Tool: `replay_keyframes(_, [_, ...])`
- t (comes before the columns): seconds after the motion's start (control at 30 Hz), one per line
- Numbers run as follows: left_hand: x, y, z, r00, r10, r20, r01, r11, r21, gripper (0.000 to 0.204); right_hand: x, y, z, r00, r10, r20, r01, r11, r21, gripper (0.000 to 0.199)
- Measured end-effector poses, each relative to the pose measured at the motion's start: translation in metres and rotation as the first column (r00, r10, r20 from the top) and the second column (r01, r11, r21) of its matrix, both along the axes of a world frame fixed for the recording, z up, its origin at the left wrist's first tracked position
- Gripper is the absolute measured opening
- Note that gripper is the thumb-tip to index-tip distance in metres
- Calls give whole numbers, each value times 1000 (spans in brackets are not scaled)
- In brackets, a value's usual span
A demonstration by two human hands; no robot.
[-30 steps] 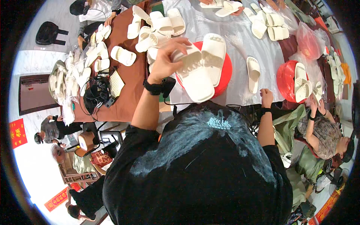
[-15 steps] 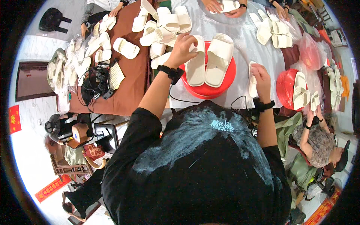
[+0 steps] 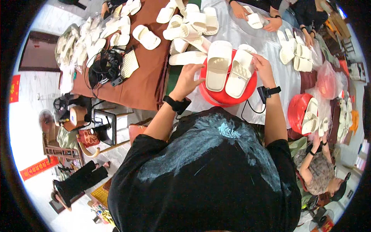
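Note:
Two cream slippers lie side by side on a round red stool-like stand (image 3: 218,99) before me, toes pointing away. My left hand (image 3: 187,80) is open beside the left slipper (image 3: 218,67), thumb and fingers apart at its outer edge. Touching the right slipper (image 3: 237,79) at the outer side of its strap, my right hand (image 3: 264,69) has its fingers bent around the edge. Part of its grip is hidden. Both of my wrists wear black bands, and a dark cable runs near the right one. A loose cream sole (image 3: 187,58) lies just beyond my left hand.
More slippers are piled (image 3: 189,25) at the far left of the stand. Black cables (image 3: 104,67) lie on the brown cloth (image 3: 147,73). Across the table, another person's hands hold a slipper (image 3: 255,19). A second red stand (image 3: 296,110) is at the right.
My left hand has come down from above the left slipper to its outer side. My right hand has moved in to the right slipper. The whole view has shifted.

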State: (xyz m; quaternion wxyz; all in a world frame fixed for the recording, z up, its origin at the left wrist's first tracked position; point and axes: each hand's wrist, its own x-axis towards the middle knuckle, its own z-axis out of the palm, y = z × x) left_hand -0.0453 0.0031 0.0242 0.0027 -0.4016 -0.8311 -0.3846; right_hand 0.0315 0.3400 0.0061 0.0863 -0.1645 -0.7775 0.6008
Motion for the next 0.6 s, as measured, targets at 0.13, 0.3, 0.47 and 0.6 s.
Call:
replay_keyframes(0.13, [14,1,9,998,64,5,-64,997,-40,53,-3,-7,5,998,56,5,-55,998,-37,29])
replay_keyframes(0.3, [7,9,17,998,59,-18,-60,998,-27,49,2,-14,19,999,45,-9,-45,999,-3,25])
replay_keyframes(0.47, [13,16,50,988,-68,141,60,996,62,35,39,-45,73,980,41,-193,92,770,631,11])
replay_keyframes(0.6, [40,32,77,823,-234,518,160,970,183,24,77,-90,92,973,177,-151,-4,662,749,7])
